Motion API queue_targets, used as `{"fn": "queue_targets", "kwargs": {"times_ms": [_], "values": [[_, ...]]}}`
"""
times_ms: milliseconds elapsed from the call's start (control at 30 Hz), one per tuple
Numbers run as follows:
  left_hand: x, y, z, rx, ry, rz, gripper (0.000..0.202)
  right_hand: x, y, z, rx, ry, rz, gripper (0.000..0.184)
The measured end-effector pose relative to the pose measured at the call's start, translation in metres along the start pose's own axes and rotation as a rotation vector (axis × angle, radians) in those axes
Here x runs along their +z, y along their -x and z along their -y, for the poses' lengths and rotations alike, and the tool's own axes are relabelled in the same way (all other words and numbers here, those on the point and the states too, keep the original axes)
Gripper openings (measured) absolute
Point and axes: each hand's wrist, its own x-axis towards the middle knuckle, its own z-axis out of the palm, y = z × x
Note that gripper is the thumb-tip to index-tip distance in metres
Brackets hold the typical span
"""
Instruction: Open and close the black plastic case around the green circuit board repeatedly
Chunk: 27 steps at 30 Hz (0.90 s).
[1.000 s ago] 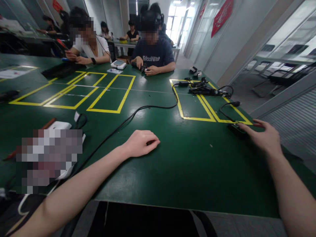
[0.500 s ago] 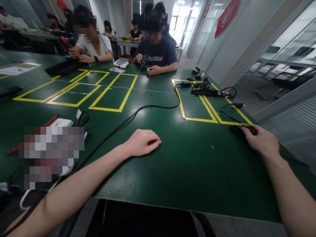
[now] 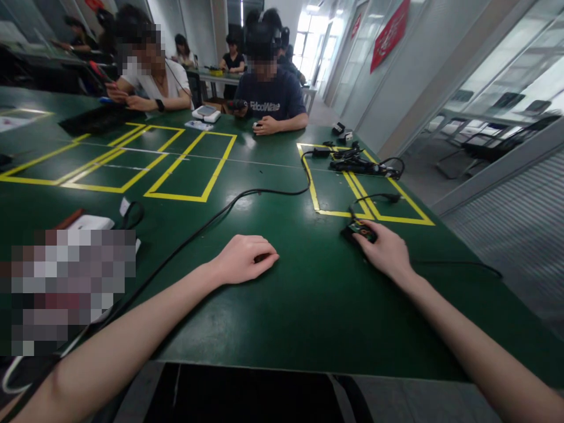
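At the near edge of the green table (image 3: 308, 305): two bare forearms of one person are lying across it, with the hands ahead.
Left hand (image 3: 244, 258): it is resting palm down near the middle of the table. The fingers are curling under, almost closed, and I cannot tell if anything is inside.
Right hand (image 3: 388, 254): it is lying over the near end of the small black device. The fingers are bending down around it and holding it against the table top.
Small black device (image 3: 358, 229): it is lying flat just below a corner of the yellow tape (image 3: 315, 194), well apart from the left hand. Small green and orange marks are showing on top, too small to read.
Thin black cable (image 3: 374, 196): it is looping from the device up to a plug lying on the tape.
Long black cable (image 3: 247, 192): it is running across the table beyond the left hand.
Heap of black adapters (image 3: 361, 164): it is sitting further back, on the right side.
White box (image 3: 90, 222): it is lying at the left.
Person in a dark blue shirt (image 3: 273, 97): this person is sitting opposite. White letters on the chest are reading something like "EdooWare", but the last ones are not clear.
Red banner (image 3: 388, 32): it is hanging on the right wall, and its writing is too small to read.
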Motion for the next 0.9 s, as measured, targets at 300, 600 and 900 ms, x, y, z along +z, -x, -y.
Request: {"fn": "queue_targets", "kwargs": {"times_ms": [300,600,900], "values": [[-0.008,0.006,-0.008,0.047,0.018,-0.088,0.024,-0.001,0.053,0.137,-0.733,-0.404,0.299,0.033],[-0.014,0.015,-0.013,-0.052,-0.060,0.119,0.055,0.000,0.055,0.144,-0.768,-0.487,0.239,0.026],[-0.007,0.015,-0.022,-0.120,-0.145,0.140,0.062,-0.004,0.047,0.140,-0.855,-0.531,0.086,0.022]]}}
